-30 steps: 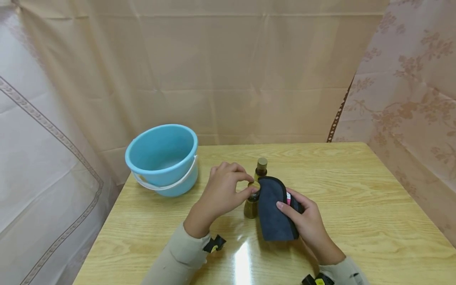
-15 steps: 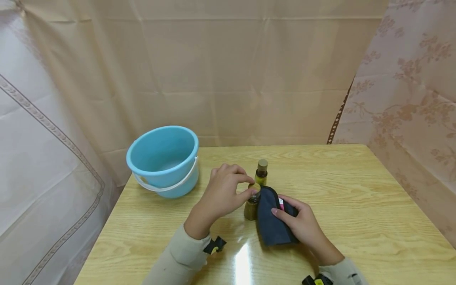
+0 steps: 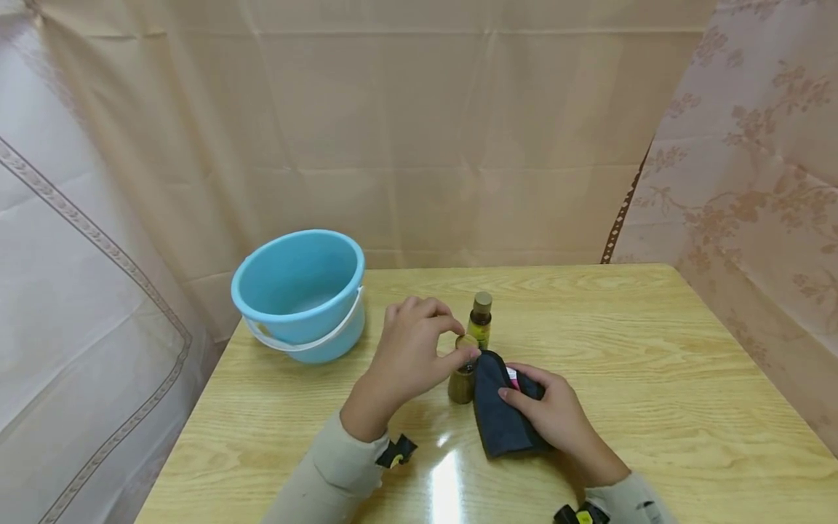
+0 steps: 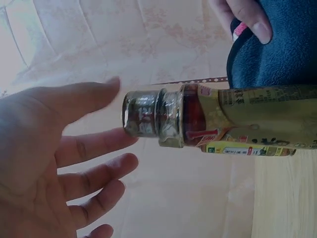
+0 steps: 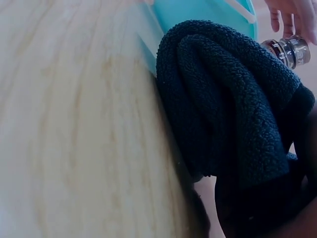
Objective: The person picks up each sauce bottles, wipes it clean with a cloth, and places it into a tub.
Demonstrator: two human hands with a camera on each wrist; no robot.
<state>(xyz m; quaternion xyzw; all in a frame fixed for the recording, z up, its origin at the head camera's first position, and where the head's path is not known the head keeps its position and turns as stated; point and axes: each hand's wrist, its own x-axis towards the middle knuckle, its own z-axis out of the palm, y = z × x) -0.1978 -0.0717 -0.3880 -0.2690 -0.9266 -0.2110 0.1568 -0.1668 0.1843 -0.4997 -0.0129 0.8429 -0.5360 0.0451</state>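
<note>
Standing between my two hands, near the middle of the table (image 3: 622, 364) and well in from its left and right edges, is the front bottle (image 3: 461, 389), upright, its golden cap (image 4: 141, 113) on. My left hand (image 3: 409, 353) has thumb and forefinger on either side of that cap, the other fingers loose. From the wrist a sliver of space seems to show by the thumb, so I cannot tell whether I am pinching it. My right hand (image 3: 563, 415) is clamped on a folded dark blue cloth (image 3: 504, 418), thumb on top, a pink-and-white tag (image 3: 513, 378) showing by it. The cloth is right beside the bottle; whether they touch is hard to say.

As I judge it, the setting-up is done: cloth folded and gripped, bottle upright within reach. The work at this bottle looks unfinished, since both hands are busy there; how much of its surface has been covered I cannot see. The second bottle (image 3: 481, 329), capped and upright just behind, toward the far edge, has neither hand on it. The blue bucket (image 3: 308, 332) stands at the far-left corner, also untouched.
</note>
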